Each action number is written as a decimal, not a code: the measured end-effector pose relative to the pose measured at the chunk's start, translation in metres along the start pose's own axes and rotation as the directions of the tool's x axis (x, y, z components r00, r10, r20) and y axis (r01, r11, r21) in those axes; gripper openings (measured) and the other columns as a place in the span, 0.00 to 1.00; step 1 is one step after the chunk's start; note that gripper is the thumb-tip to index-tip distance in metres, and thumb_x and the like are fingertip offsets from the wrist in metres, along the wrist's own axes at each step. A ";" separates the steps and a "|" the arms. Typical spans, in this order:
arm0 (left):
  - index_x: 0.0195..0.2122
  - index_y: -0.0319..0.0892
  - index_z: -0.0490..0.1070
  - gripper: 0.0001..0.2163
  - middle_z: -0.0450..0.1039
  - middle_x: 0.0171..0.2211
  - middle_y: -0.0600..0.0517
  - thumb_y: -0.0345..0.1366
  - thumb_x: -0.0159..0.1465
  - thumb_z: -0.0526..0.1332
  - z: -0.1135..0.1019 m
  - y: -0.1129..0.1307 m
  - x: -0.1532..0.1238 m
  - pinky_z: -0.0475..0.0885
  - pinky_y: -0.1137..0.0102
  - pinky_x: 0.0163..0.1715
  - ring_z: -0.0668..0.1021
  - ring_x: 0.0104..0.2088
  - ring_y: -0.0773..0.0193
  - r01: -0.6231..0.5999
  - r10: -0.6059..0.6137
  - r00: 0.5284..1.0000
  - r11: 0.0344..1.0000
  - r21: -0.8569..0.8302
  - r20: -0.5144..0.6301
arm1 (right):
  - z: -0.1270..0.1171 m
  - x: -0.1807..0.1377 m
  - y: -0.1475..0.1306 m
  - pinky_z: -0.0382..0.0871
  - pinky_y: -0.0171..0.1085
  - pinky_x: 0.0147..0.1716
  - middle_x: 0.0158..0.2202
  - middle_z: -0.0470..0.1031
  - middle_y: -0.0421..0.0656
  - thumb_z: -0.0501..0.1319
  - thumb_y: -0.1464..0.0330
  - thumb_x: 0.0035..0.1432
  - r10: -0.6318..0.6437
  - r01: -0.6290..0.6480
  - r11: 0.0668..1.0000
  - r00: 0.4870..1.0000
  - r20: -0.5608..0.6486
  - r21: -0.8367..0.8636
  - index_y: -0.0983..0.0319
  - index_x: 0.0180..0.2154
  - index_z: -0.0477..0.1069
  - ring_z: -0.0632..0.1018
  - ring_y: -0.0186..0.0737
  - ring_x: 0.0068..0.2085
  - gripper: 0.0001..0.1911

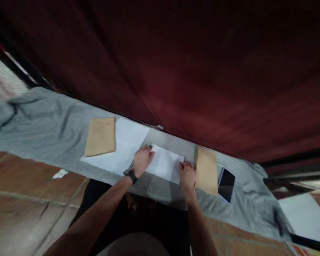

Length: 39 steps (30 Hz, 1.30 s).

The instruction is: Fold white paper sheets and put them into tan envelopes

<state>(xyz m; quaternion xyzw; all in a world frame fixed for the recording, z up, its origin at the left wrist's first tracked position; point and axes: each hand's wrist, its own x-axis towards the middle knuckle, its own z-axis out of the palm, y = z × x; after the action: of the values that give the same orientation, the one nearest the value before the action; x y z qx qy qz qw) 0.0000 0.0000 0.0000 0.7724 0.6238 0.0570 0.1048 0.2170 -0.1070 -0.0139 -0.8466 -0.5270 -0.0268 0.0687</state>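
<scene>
A folded white sheet of paper (pixel 165 164) lies on a grey cloth-covered surface (pixel 50 128). My left hand (pixel 142 160), with a dark watch on the wrist, presses flat on the sheet's left end. Fingers of my right hand (pixel 187 174) are curled down on the sheet's right edge. Neither hand lifts the sheet. The picture is blurred, so the fingers are hard to read.
A brown envelope (pixel 100 136) lies on a stack of white paper (pixel 128 142) to the left. Another brown envelope (pixel 206 170) and a dark phone (pixel 226 185) lie to the right. A dark red curtain (pixel 202 71) hangs behind. Brown floor tiles (pixel 24 199) show below.
</scene>
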 end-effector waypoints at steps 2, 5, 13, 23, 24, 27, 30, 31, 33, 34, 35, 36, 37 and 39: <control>0.53 0.41 0.72 0.15 0.76 0.47 0.43 0.43 0.73 0.54 0.001 0.000 0.000 0.72 0.64 0.43 0.80 0.45 0.53 0.010 -0.010 1.000 1.000 -0.013 -0.005 | 0.003 0.000 -0.001 0.66 0.40 0.42 0.39 0.81 0.51 0.56 0.62 0.71 0.005 -0.005 1.000 1.000 -0.019 -0.020 0.65 0.40 0.76 0.81 0.48 0.42 0.15; 0.53 0.41 0.71 0.15 0.76 0.48 0.43 0.43 0.72 0.55 0.003 -0.001 -0.002 0.72 0.64 0.44 0.79 0.46 0.53 0.012 -0.014 0.999 0.999 -0.033 -0.037 | 0.007 -0.002 -0.001 0.67 0.41 0.42 0.39 0.80 0.52 0.56 0.62 0.72 0.013 -0.016 0.999 0.998 -0.069 -0.033 0.66 0.43 0.75 0.81 0.49 0.42 0.15; 0.49 0.39 0.69 0.13 0.75 0.45 0.42 0.43 0.73 0.53 0.015 0.000 -0.009 0.70 0.61 0.46 0.78 0.47 0.51 -0.030 0.023 0.983 0.999 -0.035 -0.183 | 0.006 -0.004 -0.015 0.69 0.49 0.50 0.56 0.73 0.60 0.52 0.63 0.71 -0.032 0.070 0.989 0.959 -0.281 0.128 0.68 0.59 0.67 0.74 0.56 0.54 0.22; 0.49 0.38 0.69 0.15 0.76 0.43 0.41 0.42 0.74 0.49 0.025 -0.005 -0.010 0.70 0.58 0.47 0.77 0.47 0.48 -0.095 0.097 0.955 0.995 0.021 -0.282 | 0.035 -0.030 -0.059 0.57 0.56 0.66 0.69 0.62 0.58 0.48 0.65 0.74 -0.318 0.362 0.905 0.925 -0.207 0.224 0.69 0.67 0.60 0.61 0.51 0.70 0.25; 0.49 0.37 0.70 0.15 0.76 0.43 0.41 0.42 0.74 0.49 0.023 -0.005 -0.010 0.70 0.58 0.47 0.77 0.47 0.48 -0.093 0.096 0.956 0.995 0.025 -0.277 | 0.036 -0.031 -0.059 0.56 0.56 0.66 0.69 0.61 0.58 0.49 0.65 0.74 -0.318 0.357 0.910 0.927 -0.197 0.211 0.69 0.67 0.60 0.61 0.51 0.70 0.25; 0.51 0.37 0.70 0.15 0.76 0.46 0.38 0.39 0.74 0.49 0.021 0.003 -0.013 0.70 0.54 0.49 0.77 0.49 0.46 -0.092 0.098 0.953 0.995 0.034 -0.286 | 0.037 -0.033 -0.057 0.55 0.57 0.67 0.70 0.59 0.58 0.49 0.64 0.74 -0.319 0.350 0.919 0.931 -0.177 0.182 0.68 0.68 0.58 0.60 0.52 0.70 0.26; 0.58 0.37 0.68 0.17 0.73 0.56 0.37 0.36 0.74 0.47 0.025 0.022 -0.023 0.66 0.53 0.58 0.73 0.58 0.48 -0.235 0.221 0.920 0.972 -0.007 -0.323 | 0.037 -0.033 -0.056 0.54 0.57 0.67 0.71 0.58 0.58 0.48 0.65 0.74 -0.324 0.349 0.922 0.933 -0.158 0.169 0.68 0.69 0.58 0.59 0.52 0.71 0.27; 0.60 0.37 0.66 0.19 0.70 0.60 0.38 0.37 0.74 0.47 0.028 0.029 -0.027 0.64 0.53 0.62 0.70 0.62 0.49 -0.326 0.300 0.897 0.945 -0.026 -0.324 | 0.037 -0.034 -0.056 0.54 0.57 0.67 0.71 0.57 0.58 0.48 0.67 0.73 -0.333 0.355 0.920 0.931 -0.149 0.164 0.68 0.69 0.57 0.59 0.52 0.71 0.27; 0.64 0.38 0.63 0.21 0.65 0.66 0.42 0.40 0.75 0.47 0.036 0.042 -0.036 0.59 0.55 0.67 0.64 0.68 0.53 -0.474 0.438 0.849 0.878 -0.060 -0.294 | 0.038 -0.034 -0.055 0.53 0.57 0.68 0.72 0.55 0.57 0.47 0.71 0.71 -0.354 0.372 0.916 0.926 -0.131 0.152 0.68 0.70 0.55 0.57 0.51 0.72 0.28; 0.66 0.38 0.62 0.22 0.64 0.67 0.43 0.42 0.75 0.47 0.040 0.047 -0.040 0.57 0.55 0.68 0.63 0.69 0.54 -0.506 0.470 0.839 0.859 -0.076 -0.273 | 0.038 -0.035 -0.054 0.52 0.56 0.68 0.72 0.55 0.57 0.47 0.72 0.70 -0.362 0.378 0.914 0.924 -0.124 0.145 0.68 0.70 0.54 0.57 0.51 0.72 0.29; 0.67 0.38 0.61 0.23 0.64 0.68 0.43 0.43 0.75 0.47 0.044 0.050 -0.043 0.56 0.55 0.69 0.62 0.69 0.55 -0.517 0.482 0.839 0.851 -0.090 -0.253 | 0.038 -0.035 -0.054 0.52 0.55 0.68 0.72 0.54 0.56 0.48 0.73 0.70 -0.367 0.382 0.914 0.922 -0.119 0.140 0.68 0.70 0.54 0.56 0.51 0.72 0.30; 0.68 0.38 0.60 0.24 0.63 0.68 0.44 0.44 0.75 0.46 0.047 0.051 -0.045 0.55 0.55 0.70 0.62 0.69 0.56 -0.515 0.484 0.843 0.851 -0.098 -0.234 | 0.038 -0.036 -0.054 0.51 0.55 0.68 0.72 0.54 0.56 0.48 0.73 0.69 -0.368 0.382 0.914 0.922 -0.117 0.135 0.68 0.71 0.53 0.56 0.51 0.72 0.30; 0.69 0.38 0.59 0.25 0.63 0.68 0.44 0.44 0.75 0.46 0.049 0.049 -0.045 0.54 0.55 0.70 0.63 0.69 0.57 -0.512 0.483 0.848 0.853 -0.101 -0.219 | 0.038 -0.036 -0.053 0.51 0.55 0.68 0.72 0.54 0.55 0.48 0.73 0.69 -0.366 0.380 0.915 0.923 -0.117 0.134 0.68 0.70 0.54 0.56 0.51 0.72 0.30; 0.69 0.38 0.58 0.25 0.62 0.69 0.45 0.44 0.76 0.45 0.050 0.042 -0.045 0.54 0.56 0.70 0.62 0.70 0.58 -0.516 0.493 0.848 0.852 -0.089 -0.196 | 0.038 -0.036 -0.054 0.52 0.55 0.68 0.72 0.55 0.55 0.47 0.73 0.70 -0.363 0.379 0.915 0.923 -0.127 0.137 0.67 0.70 0.55 0.56 0.51 0.72 0.29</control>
<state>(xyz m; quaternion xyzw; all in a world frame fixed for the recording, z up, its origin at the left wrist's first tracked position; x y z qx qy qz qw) 0.0412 -0.0566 -0.0370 0.8926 0.3996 0.1899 0.0870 0.1518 -0.1103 -0.0505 -0.7206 -0.6746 -0.0390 0.1555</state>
